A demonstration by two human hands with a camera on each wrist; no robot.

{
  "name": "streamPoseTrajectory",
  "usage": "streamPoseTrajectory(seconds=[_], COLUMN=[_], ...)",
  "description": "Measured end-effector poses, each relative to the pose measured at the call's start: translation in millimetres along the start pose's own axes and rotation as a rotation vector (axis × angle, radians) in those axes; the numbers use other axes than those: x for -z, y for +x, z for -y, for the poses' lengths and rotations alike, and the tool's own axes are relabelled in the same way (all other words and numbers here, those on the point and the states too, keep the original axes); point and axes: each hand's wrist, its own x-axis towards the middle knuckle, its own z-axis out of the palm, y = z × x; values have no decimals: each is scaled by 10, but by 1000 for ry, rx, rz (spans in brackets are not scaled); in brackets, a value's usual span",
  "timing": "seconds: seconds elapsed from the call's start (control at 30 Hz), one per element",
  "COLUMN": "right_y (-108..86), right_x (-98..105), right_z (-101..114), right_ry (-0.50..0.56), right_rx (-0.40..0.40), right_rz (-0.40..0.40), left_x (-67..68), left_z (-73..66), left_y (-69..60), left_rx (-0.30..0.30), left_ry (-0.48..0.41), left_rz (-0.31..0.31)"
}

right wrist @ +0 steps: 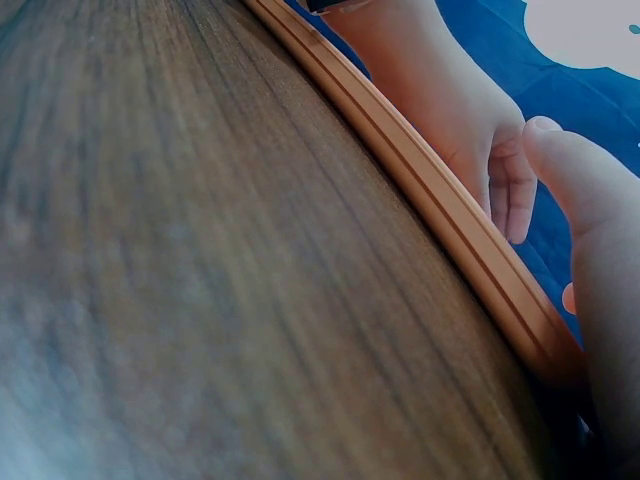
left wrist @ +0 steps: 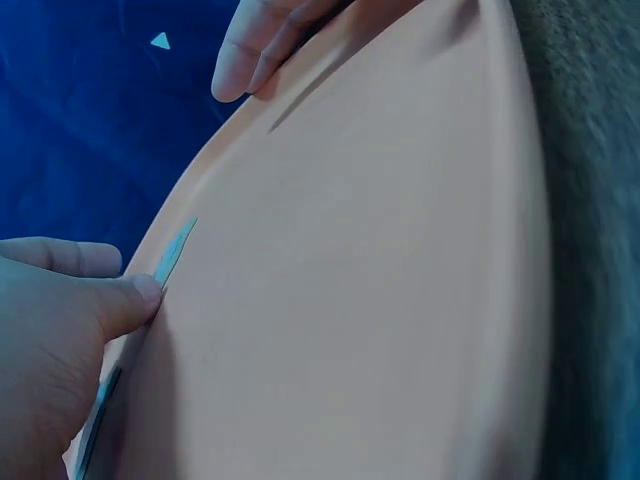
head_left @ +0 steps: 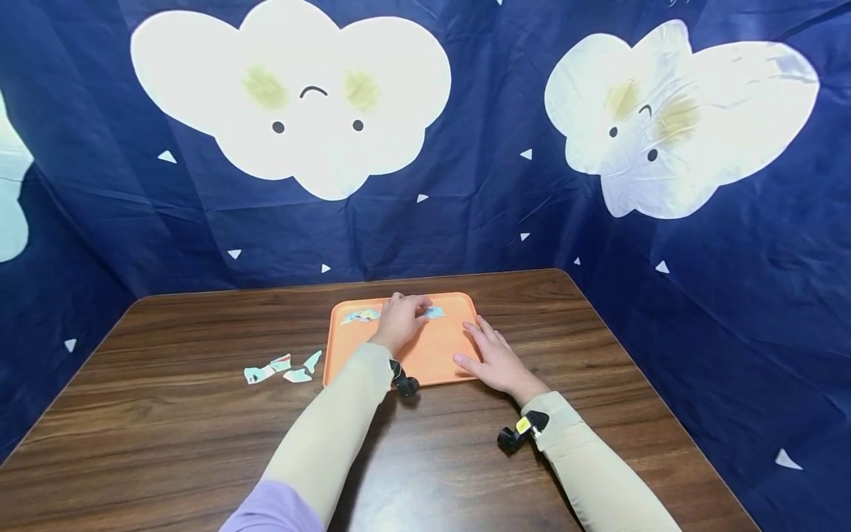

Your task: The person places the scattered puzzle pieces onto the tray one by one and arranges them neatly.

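My left hand [head_left: 399,323] reaches over an orange tray [head_left: 399,369], thumb and forefinger apart beside a pale blue picture piece [head_left: 434,312]. In the left wrist view the thumb [left wrist: 130,300] touches a blue piece [left wrist: 176,253] lying on the tray, and the forefinger extends beyond it. To the left of this hand, more printed pieces [head_left: 360,316] lie together near the tray's far edge. My right hand [head_left: 499,360] rests at the tray's right edge with fingers spread and nothing held. Its fingertips show at the tray's rim in the left wrist view.
Left of the tray, several loose irregular pieces [head_left: 297,375] lie on the brown wooden table [head_left: 199,428]. Dark blue cloth [head_left: 479,222] with white clouds hangs behind and at both sides. A small camera is strapped to each wrist.
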Motion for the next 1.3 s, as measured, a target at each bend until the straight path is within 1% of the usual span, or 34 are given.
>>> streamPoseTrajectory(seconds=[0.17, 0.3, 0.47, 0.6, 0.7, 0.9, 1.03, 1.13, 1.23, 1.3], right_y=[-2, -4, -5, 0, 0, 3, 3, -4, -10, -11], right_x=[3, 5, 12, 6, 1, -10, -13, -7, 4, 10], right_z=[10, 14, 0, -9, -8, 7, 18, 24, 19, 9], right_ry=[2, 5, 2, -3, 1, 15, 17, 15, 15, 15], right_rx=[0, 0, -1, 4, 8, 12, 10, 9, 7, 7], right_rz=[1, 0, -6, -13, -15, -3, 1, 0, 2, 2], left_x=[66, 121, 172, 193, 188, 124, 111, 128, 151, 176], left_z=[85, 155, 173, 162, 151, 155, 156, 152, 157, 158], left_y=[-59, -89, -107, -123, -120, -111, -115, -128, -139, -145], left_rx=[-7, 18, 65, 84, 79, 49, 53, 54, 40, 24], left_ry=[8, 45, 79, 95, 100, 130, 127, 109, 75, 53], left_rz=[-9, -4, 27, 48, 45, 28, 13, 14, 6, -11])
